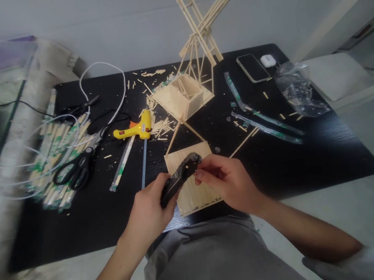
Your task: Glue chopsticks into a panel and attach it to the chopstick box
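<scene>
My left hand (152,200) is wrapped round the handle of a black hand tool (181,177) with a curved end; its exact kind is unclear. Close to that curved end, my right hand (226,176) has thumb and fingers pinched together, and what they hold is hidden. A thin wooden stick (246,141) slants out from behind the right hand; whether the fingers grip it cannot be told. Beneath both hands lies a flat panel of wooden sticks side by side (196,197). Two sticks (174,137) form a point beyond its far edge.
A wooden windmill model (189,97) stands at the back of the black table (318,162). A yellow glue gun (135,129), scissors (74,169) and wrapped chopsticks (56,156) lie left, among white cables. At right are a phone (253,68), a white case (268,61) and plastic wrappers (301,88).
</scene>
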Motion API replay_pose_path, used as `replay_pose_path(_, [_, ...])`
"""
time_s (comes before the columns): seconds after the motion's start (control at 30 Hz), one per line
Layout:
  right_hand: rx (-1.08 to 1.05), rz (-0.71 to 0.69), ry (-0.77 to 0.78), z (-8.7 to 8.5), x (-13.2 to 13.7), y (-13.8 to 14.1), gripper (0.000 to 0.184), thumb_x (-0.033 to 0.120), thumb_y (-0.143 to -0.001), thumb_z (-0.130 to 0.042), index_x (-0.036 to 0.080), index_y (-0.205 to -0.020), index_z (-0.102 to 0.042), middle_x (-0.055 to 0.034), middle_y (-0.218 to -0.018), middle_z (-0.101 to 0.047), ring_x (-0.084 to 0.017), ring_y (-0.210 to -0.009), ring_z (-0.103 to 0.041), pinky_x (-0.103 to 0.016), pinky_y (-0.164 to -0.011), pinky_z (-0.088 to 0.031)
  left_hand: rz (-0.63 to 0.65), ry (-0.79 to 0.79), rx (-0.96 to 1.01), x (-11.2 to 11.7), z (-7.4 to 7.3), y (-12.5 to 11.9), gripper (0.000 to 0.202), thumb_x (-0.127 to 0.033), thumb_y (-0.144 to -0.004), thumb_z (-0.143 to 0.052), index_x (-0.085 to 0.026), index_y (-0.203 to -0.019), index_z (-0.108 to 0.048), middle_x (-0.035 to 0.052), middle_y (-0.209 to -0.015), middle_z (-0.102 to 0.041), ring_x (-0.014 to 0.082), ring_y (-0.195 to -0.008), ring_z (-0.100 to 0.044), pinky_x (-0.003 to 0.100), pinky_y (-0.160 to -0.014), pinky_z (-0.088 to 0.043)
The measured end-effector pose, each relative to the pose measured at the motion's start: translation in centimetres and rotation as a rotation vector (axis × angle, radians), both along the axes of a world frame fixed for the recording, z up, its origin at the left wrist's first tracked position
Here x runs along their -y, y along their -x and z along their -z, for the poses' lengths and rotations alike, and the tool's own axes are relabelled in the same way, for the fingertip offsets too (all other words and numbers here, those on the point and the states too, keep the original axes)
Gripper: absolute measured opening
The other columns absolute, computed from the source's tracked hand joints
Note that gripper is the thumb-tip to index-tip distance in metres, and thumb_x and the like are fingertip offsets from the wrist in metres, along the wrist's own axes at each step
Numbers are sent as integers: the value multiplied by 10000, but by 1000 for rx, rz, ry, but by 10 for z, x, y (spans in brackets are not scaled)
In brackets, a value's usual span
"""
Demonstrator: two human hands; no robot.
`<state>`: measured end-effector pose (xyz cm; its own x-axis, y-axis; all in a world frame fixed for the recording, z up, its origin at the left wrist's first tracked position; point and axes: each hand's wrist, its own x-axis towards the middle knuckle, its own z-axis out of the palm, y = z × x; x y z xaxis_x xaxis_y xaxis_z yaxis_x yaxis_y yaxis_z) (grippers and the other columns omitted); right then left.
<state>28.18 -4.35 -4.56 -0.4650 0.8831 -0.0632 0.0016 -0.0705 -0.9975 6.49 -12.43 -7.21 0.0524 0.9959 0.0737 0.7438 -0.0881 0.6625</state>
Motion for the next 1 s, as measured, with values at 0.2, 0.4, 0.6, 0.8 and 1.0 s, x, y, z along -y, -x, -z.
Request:
replay_pose_path(0.2, [20,6,16,1,-2,1,144,360,-946,-791,234,-883,-762,-5,-777,-784,-165,-748,-747,-299,-730,-618,-53,30,-96,-1,2,0,143,-369,-1035,-600,-246,-963,-591,-12,-732,-705,178,-572,-686,261,-563,-455])
replay_pose_path(0.4, [47,1,65,6,-4,1,141,354,-950,-771,220,-908,-758,0,-754,-752,-145,-687,-687,-274,-617,-537,-108,69,-160,-3,6,0,225,-456,-1020,-621,-252,-927,-603,-15,-665,-703,202,-532,-691,272,-530,-417])
replay_pose_path(0.6, [36,-13,96,13,-5,2,150,354,-950,-758,204,-955,-767,-8,-772,-735,-141,-695,-654,-259,-560,-468,-135,99,-169,-2,8,-2,291,-497,-999,-654,-248,-863,-591,-18,-610,-662,211,-507,-670,277,-531,-384])
replay_pose_path(0.8, [40,-28,110,16,-7,3,165,371,-958,-756,207,-972,-763,-8,-781,-723,-123,-641,-590,-256,-528,-421,-166,158,-141,-2,7,-2,353,-533,-986,-642,-244,-804,-553,-9,-590,-612,212,-487,-621,291,-542,-333])
replay_pose_path(1.0, [-19,-61,223,12,-6,2,265,457,-994,-732,192,-979,-725,8,-786,-695,-59,-491,-429,-233,-433,-311,-191,234,10,-3,-5,1,428,-605,-999,-568,-240,-775,-553,-28,-560,-540,177,-479,-537,292,-535,-330])
